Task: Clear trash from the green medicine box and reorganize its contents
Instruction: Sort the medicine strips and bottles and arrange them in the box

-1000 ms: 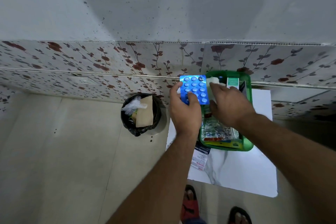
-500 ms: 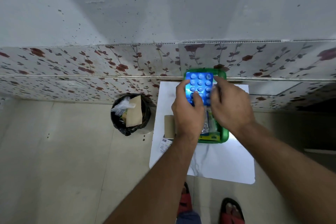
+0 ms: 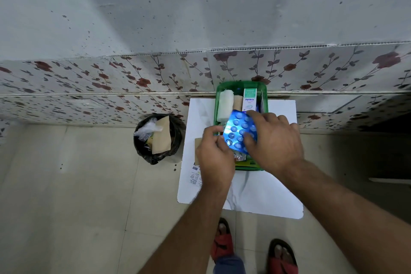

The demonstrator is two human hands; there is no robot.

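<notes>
A second ago the blue blister pack was held up at the far end of the green medicine box, mostly in the left hand; it now lies tilted, lower over the middle of the box, and the right hand has come over it, fingers spread across its top with the thumb on the blisters; the left hand pinches its near-left corner, fingers curled together. The box sits on the white table against the flowered wall; a white roll and a small white carton stand tidily at its far end, foil strips beneath the pack. That suggests sorting has reached repacking: the pack is being laid flat on top; whether it already rests on the strips is hard to tell, the hands covering its edges. The black bin on the floor beside the table already holds paper and plastic.
</notes>
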